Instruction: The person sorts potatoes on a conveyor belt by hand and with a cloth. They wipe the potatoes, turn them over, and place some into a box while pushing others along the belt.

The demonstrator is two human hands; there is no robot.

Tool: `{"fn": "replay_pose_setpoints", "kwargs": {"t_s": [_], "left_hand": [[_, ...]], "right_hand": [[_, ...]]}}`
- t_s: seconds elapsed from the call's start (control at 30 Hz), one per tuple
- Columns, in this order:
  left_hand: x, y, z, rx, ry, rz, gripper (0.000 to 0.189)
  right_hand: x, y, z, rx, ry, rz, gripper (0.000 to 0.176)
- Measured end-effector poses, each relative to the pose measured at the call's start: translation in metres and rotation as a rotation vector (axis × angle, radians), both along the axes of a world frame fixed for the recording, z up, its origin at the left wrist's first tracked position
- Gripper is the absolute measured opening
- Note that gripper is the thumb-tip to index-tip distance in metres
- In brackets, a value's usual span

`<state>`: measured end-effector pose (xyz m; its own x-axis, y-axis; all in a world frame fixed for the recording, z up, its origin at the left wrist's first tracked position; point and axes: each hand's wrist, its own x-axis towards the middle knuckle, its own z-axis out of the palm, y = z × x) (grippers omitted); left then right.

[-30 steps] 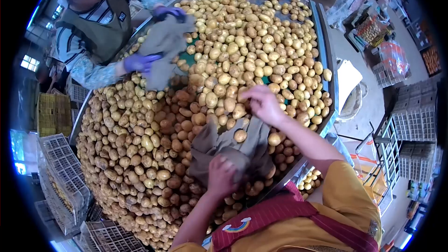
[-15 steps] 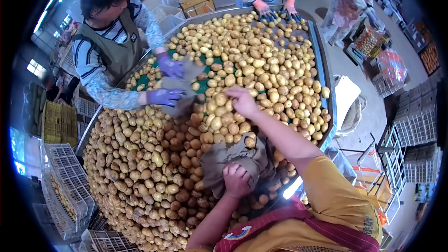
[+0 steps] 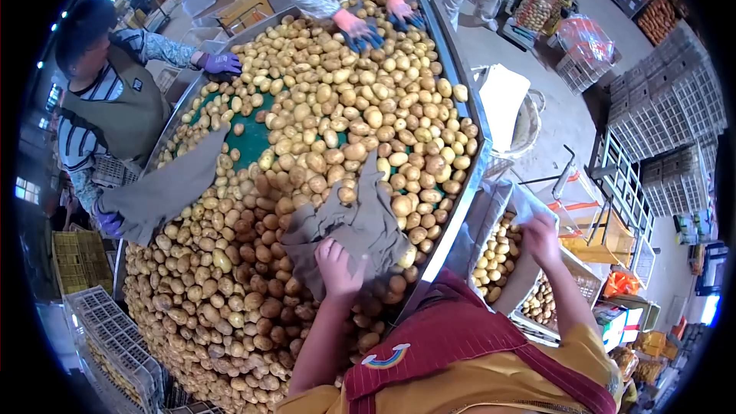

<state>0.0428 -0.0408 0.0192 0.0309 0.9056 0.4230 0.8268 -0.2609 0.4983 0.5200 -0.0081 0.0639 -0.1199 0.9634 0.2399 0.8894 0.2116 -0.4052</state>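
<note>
Head view. I log the left hand [image 3: 337,264] on the grey cloth [image 3: 360,218], fingers clenched in its near end. The cloth lies on the potatoes [image 3: 307,130] by the sorting table [image 3: 466,184] near its right edge.

The right hand [image 3: 540,239] is off the table, at the rim of the white sack [image 3: 477,222]. I cannot tell whether it grips anything.

Judged step: bagging picked potatoes. The next reach calls for clearing the table edge without dragging the cloth.

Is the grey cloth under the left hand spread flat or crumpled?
Crumpled: the cloth lies bunched in folds over the potatoes, and the left hand clutches its near end.
</note>
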Motion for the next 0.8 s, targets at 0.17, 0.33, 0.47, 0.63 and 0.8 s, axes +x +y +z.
{"fn": "replay_pose_setpoints", "kwargs": {"t_s": [0.17,0.33,0.47,0.63,0.8], "left_hand": [[0.001,-0.005,0.049,-0.327,-0.875,0.121,0.029],[-0.009,0.032,0.125,-0.615,-1.045,-0.077,0.042],[-0.029,0.076,0.185,-0.526,-1.096,-0.182,0.052],[-0.104,0.087,0.261,-0.34,-0.85,0.094,0.06],[-0.121,0.076,0.189,-0.372,-0.328,-0.222,0.051]], "right_hand": [[0.041,-0.071,0.053,-0.745,-0.614,-0.38,0.097],[-0.119,0.044,0.039,-0.241,0.417,0.509,0.11],[-0.282,0.117,0.048,-0.314,0.79,0.929,0.103],[-0.307,0.204,0.094,0.032,0.609,0.954,0.047],[-0.267,0.201,0.083,0.009,0.534,1.164,0.038]]}}
